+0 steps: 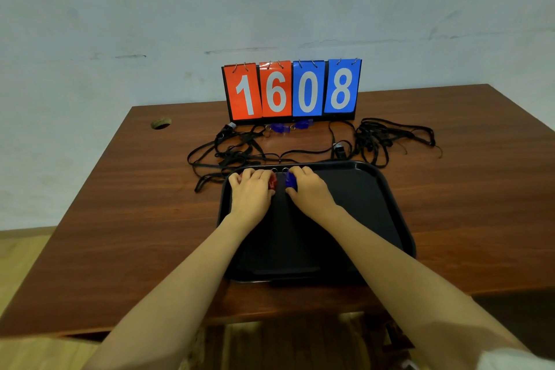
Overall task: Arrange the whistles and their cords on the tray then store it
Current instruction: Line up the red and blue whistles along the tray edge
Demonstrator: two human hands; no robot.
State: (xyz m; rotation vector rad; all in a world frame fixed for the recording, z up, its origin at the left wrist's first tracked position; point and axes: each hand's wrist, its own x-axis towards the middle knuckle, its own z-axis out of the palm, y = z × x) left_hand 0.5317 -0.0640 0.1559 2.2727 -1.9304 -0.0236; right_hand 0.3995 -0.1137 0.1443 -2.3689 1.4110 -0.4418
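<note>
**A:** What could have gone wrong from there?

**B:** The cords [228,153], mostly. They lay in a black tangle on the table [120,204] just behind the tray [387,189]. Those of the two held whistles seemed to run back over the far rim into that tangle. A pull on either whistle would likely have dragged the whole knot along. It could also have snagged the black whistle [339,149] lying just beside the rim.

**A:** Anything else at risk?

**B:** The scoreboard [291,90] stood near behind the tangle, with the spare whistles [277,128] at its foot. I'd judge a hard tug on a caught cord might have tipped it or swept those off their spot.

**A:** And the hands?

**B:** Both arms reached straight forward across the tray, palms down at its far edge. The left hand [251,189] was curled over the red whistle [272,182] and hid most of it. The right hand [309,189] pinched the blue whistle [290,182] between thumb and fingers.

**A:** Where did those two sit?

**B:** Side by side on the tray, just inside the far rim. They were near each other but apart, with their rings pointing toward the cords.
</note>
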